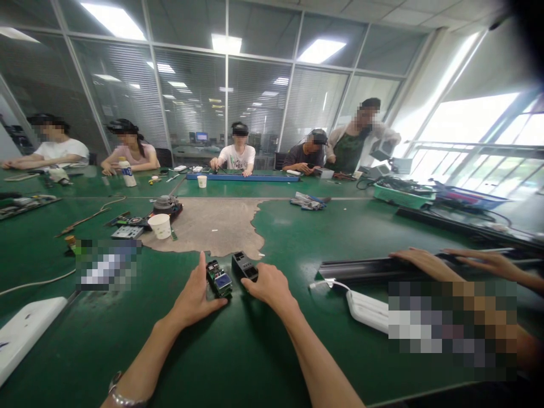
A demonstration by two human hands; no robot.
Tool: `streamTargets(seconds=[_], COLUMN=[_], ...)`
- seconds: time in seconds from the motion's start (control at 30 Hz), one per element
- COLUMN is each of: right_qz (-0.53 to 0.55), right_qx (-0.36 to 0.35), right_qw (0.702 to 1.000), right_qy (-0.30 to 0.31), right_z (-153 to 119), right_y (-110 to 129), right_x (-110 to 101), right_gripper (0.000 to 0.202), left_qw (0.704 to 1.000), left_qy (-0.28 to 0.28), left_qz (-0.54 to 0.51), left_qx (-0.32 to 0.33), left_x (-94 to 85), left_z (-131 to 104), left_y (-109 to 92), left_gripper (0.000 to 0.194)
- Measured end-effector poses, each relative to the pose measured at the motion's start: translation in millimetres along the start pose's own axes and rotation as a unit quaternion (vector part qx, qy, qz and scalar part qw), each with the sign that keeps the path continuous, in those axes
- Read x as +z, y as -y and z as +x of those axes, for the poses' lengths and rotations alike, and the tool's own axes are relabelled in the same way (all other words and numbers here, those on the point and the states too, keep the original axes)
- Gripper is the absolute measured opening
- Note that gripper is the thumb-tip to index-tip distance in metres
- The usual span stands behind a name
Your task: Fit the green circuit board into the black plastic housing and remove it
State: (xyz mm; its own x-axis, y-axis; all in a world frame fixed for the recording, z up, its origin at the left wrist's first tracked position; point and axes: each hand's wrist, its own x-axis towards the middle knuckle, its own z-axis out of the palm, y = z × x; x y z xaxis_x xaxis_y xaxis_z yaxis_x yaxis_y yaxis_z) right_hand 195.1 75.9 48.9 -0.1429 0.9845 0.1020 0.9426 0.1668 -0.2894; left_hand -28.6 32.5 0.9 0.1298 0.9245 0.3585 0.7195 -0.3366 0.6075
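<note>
My left hand (193, 294) lies beside a small circuit board with a blue screen (220, 280). Its finger stretches forward past the board's left side, and the thumb reaches along the near edge; whether they touch it, I cannot tell. A black plastic housing with cut-outs (245, 266) is in my right hand (268, 286), gripped at its right side with the thumb on the near end. The far fingers of that hand are hidden behind the housing. Board and housing are close together, with a narrow gap between them.
A brown sheet (212, 224) bears a paper cup (160, 226) and dismantled parts. At right, a neighbour's hands (425, 263) rest by a long black rail (361, 267), near a white power strip (368, 310). Another white strip (32, 334) lies left. Several people sit opposite.
</note>
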Motion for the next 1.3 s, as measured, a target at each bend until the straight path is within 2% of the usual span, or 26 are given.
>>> streamTargets(seconds=[0.13,0.3,0.63,0.97,1.17,1.3], right_qz=[0.071,0.170,0.150,0.076,0.048,0.069], right_qx=[-0.008,-0.068,-0.118,-0.113,-0.111,-0.121], right_qw=[0.996,0.978,0.972,0.985,0.991,0.989], right_qy=[-0.060,-0.103,-0.136,-0.107,-0.060,-0.055], right_z=[-2,-12,-31,-34,-33,-32], right_y=[10,33,61,63,56,52], right_x=[-4,-1,6,17,23,21], right_gripper=[0.039,0.033,0.027,0.030,0.041,0.044], left_qw=[1.000,1.000,0.999,0.998,0.997,0.997], left_qy=[0.005,-0.005,-0.010,-0.012,0.004,0.013], left_qz=[0.000,-0.011,-0.022,0.001,0.024,0.022], left_qx=[-0.011,-0.013,0.036,0.069,0.075,0.076], left_x=[0.6,2.2,1.3,2.6,0.2,-2.2], left_z=[-1,-1,-1,-1,1,2], left_y=[2,3,4,8,8,8], left_gripper=[0.122,0.125,0.121,0.120,0.092,0.089])
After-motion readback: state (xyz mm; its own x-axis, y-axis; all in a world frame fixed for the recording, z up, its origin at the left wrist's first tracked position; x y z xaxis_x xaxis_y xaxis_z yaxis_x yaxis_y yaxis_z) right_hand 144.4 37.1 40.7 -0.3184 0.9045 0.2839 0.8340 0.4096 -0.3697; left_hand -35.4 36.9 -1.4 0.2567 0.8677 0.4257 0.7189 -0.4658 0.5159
